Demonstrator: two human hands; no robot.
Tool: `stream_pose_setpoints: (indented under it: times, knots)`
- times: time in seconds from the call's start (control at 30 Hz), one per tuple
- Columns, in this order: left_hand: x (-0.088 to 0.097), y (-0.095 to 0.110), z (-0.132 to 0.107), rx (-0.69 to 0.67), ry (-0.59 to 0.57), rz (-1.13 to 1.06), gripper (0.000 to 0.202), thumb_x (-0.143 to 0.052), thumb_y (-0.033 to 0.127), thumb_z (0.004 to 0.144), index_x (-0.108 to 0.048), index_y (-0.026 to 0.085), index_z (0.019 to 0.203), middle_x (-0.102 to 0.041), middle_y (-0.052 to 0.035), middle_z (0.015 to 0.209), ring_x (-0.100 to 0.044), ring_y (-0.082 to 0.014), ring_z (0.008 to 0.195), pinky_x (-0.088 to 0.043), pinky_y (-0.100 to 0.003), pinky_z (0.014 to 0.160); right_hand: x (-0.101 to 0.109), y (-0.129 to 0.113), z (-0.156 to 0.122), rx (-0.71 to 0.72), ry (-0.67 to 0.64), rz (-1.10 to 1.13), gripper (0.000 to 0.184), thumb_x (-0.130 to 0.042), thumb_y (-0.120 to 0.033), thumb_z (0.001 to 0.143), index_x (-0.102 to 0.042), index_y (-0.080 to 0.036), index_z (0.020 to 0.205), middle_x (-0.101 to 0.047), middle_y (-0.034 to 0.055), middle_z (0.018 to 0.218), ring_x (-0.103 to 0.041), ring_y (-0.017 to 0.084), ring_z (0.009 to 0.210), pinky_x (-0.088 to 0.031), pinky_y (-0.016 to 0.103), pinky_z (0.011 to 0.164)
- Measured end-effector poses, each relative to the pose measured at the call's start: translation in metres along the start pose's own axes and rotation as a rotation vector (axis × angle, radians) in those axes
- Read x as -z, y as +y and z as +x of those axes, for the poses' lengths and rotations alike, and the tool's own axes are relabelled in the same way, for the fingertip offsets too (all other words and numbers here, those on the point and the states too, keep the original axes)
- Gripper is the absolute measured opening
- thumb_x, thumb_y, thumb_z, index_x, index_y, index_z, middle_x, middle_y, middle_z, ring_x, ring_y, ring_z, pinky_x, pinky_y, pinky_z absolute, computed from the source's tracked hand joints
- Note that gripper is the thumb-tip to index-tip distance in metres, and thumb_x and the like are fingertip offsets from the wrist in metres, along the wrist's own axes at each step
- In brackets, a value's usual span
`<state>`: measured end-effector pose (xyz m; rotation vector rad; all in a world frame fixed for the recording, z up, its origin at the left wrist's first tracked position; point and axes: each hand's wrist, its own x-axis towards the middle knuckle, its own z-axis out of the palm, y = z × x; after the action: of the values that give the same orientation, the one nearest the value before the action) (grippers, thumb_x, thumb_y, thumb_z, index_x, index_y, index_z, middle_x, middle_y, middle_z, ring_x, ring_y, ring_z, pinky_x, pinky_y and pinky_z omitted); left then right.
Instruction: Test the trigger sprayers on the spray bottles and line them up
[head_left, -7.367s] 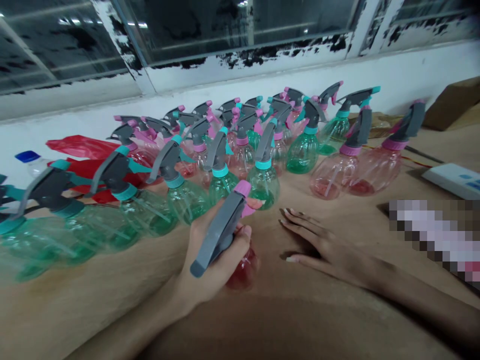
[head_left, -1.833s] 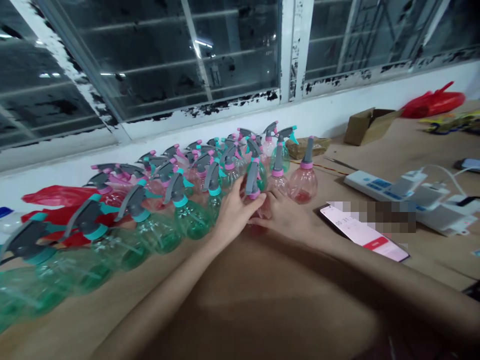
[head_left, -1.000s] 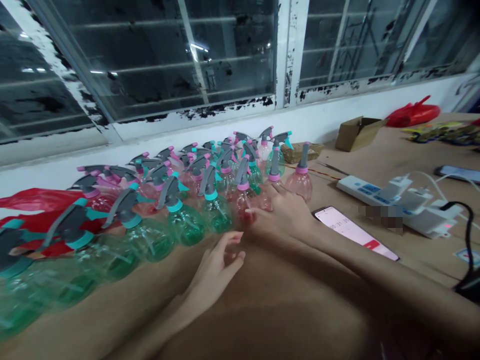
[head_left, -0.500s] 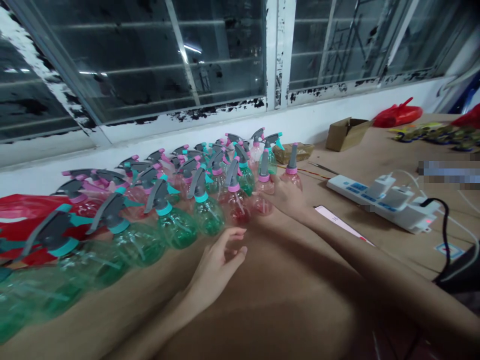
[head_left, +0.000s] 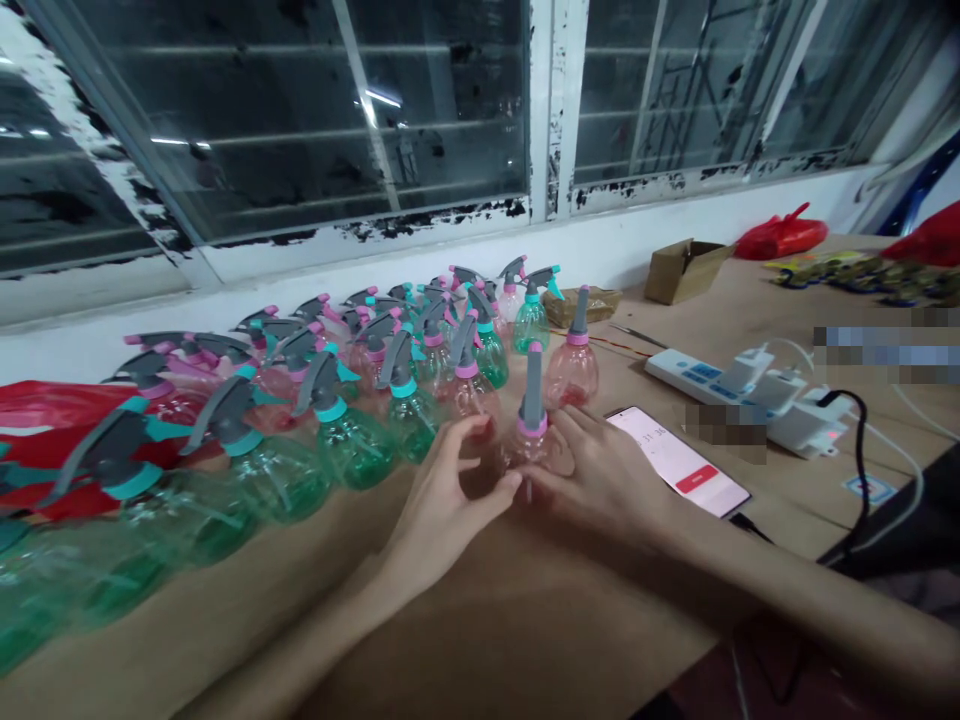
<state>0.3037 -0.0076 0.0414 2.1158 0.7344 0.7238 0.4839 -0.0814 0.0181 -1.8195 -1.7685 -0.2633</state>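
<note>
My right hand point(head_left: 604, 462) grips the clear pink body of a spray bottle point(head_left: 534, 448) with a pink collar and grey trigger head, upright just above or on the tabletop. My left hand point(head_left: 441, 498) curves on the bottle's left side, fingers apart, its thumb tip near the bottle; whether it touches is unclear. Another pink spray bottle point(head_left: 573, 374) stands behind my right hand. Left of my hands, a green spray bottle point(head_left: 354, 446) with a turquoise collar belongs to a slanting row. Many pink and green ones crowd behind it.
A lit phone point(head_left: 679, 460) lies right of my right hand, near a white power strip point(head_left: 709, 385) with plugs and cables. A small open carton point(head_left: 684, 272) and a red plastic bag point(head_left: 781, 236) sit farther back. Another red bag point(head_left: 56, 425) is at left, behind bottles.
My right hand has brought the pink spray bottle from the back towards me, beside my left hand. The left hand has moved slightly right. The phone is now uncovered by my forearm.
</note>
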Motion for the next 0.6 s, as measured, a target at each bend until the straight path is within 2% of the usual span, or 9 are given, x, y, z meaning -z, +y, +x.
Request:
stream_pose_setpoints:
  times: [0.1,0.2,0.3,0.4,0.47,0.6]
  knots:
    - [0.006,0.006,-0.002,-0.064,-0.013,0.027,0.069,-0.067,0.033,0.077,-0.030,0.024,0.134,-0.039,-0.0092,0.141,-0.042,-0.0265,0.126,-0.038,-0.046,0.104,-0.004,-0.025,-0.011,0.112,-0.015,0.036,0.039,-0.048,-0.055,0.085,-0.056,-0.016,0.085,-0.062,0.0101,0.083,-0.056,0.028,0.081,-0.043,0.041,0.071]
    - [0.015,0.008,-0.010,-0.047,-0.014,0.005,0.075,-0.068,0.033,0.075,-0.027,0.021,0.137,-0.044,-0.0122,0.138,-0.048,-0.0297,0.121,-0.039,-0.050,0.102,-0.015,-0.050,-0.012,0.134,-0.050,0.169,0.044,-0.053,-0.059,0.079,-0.056,-0.015,0.087,-0.060,0.0096,0.087,-0.054,0.026,0.081,-0.044,0.042,0.072]
    - [0.026,0.007,-0.020,-0.043,0.021,-0.027,0.063,-0.067,0.029,0.076,-0.036,0.020,0.130,-0.054,-0.0117,0.128,-0.054,-0.0304,0.114,-0.041,-0.051,0.099,-0.027,-0.073,-0.007,0.178,-0.082,0.333,0.050,-0.058,-0.062,0.074,-0.058,-0.016,0.094,-0.061,0.0089,0.095,-0.055,0.026,0.093,-0.041,0.045,0.086]
    - [0.040,0.001,-0.031,-0.073,0.050,-0.085,0.048,-0.063,0.023,0.078,-0.046,0.022,0.123,-0.057,-0.0081,0.125,-0.054,-0.0266,0.115,-0.040,-0.046,0.102,-0.040,-0.094,-0.001,0.262,-0.119,0.422,0.050,-0.061,-0.065,0.070,-0.062,-0.020,0.093,-0.063,0.0058,0.093,-0.057,0.026,0.100,-0.026,0.052,0.102]
    - [0.049,-0.005,-0.038,-0.084,0.084,-0.114,0.042,-0.061,0.018,0.079,-0.049,0.023,0.120,-0.058,-0.0064,0.124,-0.053,-0.0240,0.117,-0.039,-0.041,0.103,-0.049,-0.107,0.002,0.289,-0.119,0.454,0.049,-0.062,-0.064,0.070,-0.062,-0.021,0.093,-0.065,0.0052,0.092,-0.058,0.026,0.100,-0.019,0.054,0.106]
    - [0.065,-0.017,-0.050,-0.052,0.176,-0.113,0.039,-0.056,0.019,0.082,-0.052,0.024,0.120,-0.062,-0.0047,0.116,-0.059,-0.0212,0.107,-0.045,-0.038,0.097,-0.068,-0.131,0.007,0.284,-0.050,0.473,0.056,-0.062,-0.063,0.070,-0.056,-0.017,0.102,-0.065,0.0106,0.099,-0.059,0.029,0.101,-0.024,0.055,0.104]
